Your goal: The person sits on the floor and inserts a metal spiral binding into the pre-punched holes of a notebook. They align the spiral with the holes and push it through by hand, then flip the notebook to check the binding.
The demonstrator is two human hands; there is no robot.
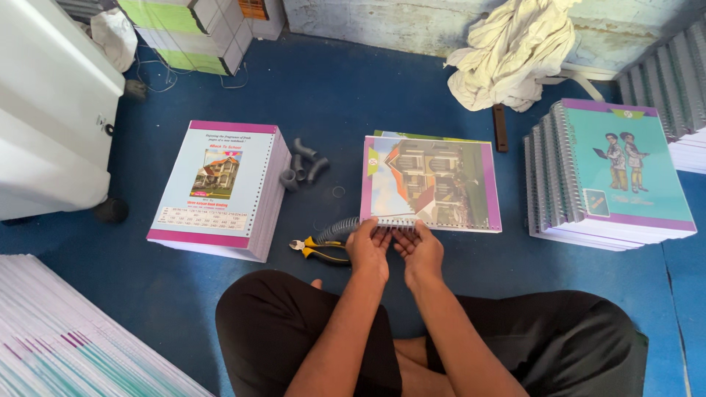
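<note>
head view: a person sits cross-legged on the blue floor (368,103). the left hand (369,246) and right hand (419,248) meet at the near edge of a notebook (432,184) lying flat just ahead, each grip closed with fingertips pinching the grey spiral coil (340,229) along that punched edge. yellow-handled pliers (321,250) lie just left of the hands. an unbound stack (220,187) sits left, bound notebooks (610,176) right.

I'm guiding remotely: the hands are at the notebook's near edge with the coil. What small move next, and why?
Probably keep twisting the spiral coil rightward through the punched holes: much of it juts out left of the notebook, and the left hand and right hand pinch that edge.
</note>
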